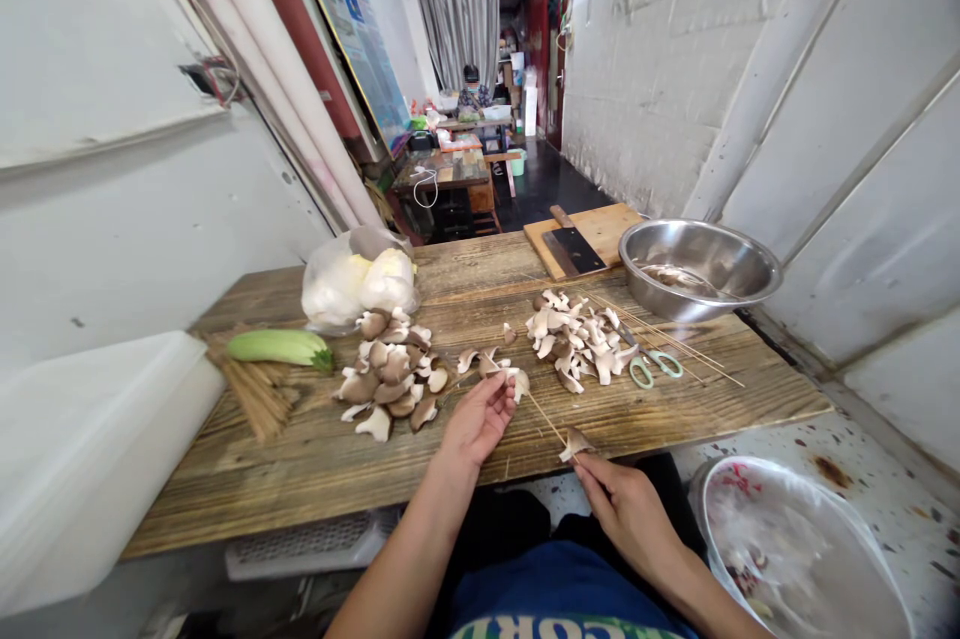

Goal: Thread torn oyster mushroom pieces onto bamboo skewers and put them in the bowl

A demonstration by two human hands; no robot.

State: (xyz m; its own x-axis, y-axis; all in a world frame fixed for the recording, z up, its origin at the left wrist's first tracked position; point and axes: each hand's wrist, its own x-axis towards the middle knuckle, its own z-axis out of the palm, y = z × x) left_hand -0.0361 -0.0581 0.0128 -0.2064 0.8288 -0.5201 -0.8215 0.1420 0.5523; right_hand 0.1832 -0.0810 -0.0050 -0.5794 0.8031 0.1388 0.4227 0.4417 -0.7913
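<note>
A thin, straight, tan wooden skewer (546,418) is held above the near edge of the brown plank worktop (675,414), between the two hands. Its long axis is slanted: one end is directed to the far left, the other to the near right, towards the body. Grey-brown mushroom pieces with pale undersides (517,383) are gathered at its far-left part, and a bare stretch of stick is left between these and a single fan-shaped brown mushroom piece (575,443) at the near-right part.

By the right hand (619,499), nearly closed, this single piece is pinched between thumb and fingers. The left hand (480,419) is half curled, palm partly turned up, with its fingertips set against the gathered pieces (how firmly they are gripped cannot be told).

Left of the left hand, a heap of grey-brown oyster mushrooms (394,374) is spread; beyond the right hand, a heap of paler torn mushroom strips (574,339) is laid. Beside the latter are placed scissors with pale green handles (643,371) and loose tan sticks (705,359), and farther back a round stainless-steel basin (690,304) is stood.
</note>
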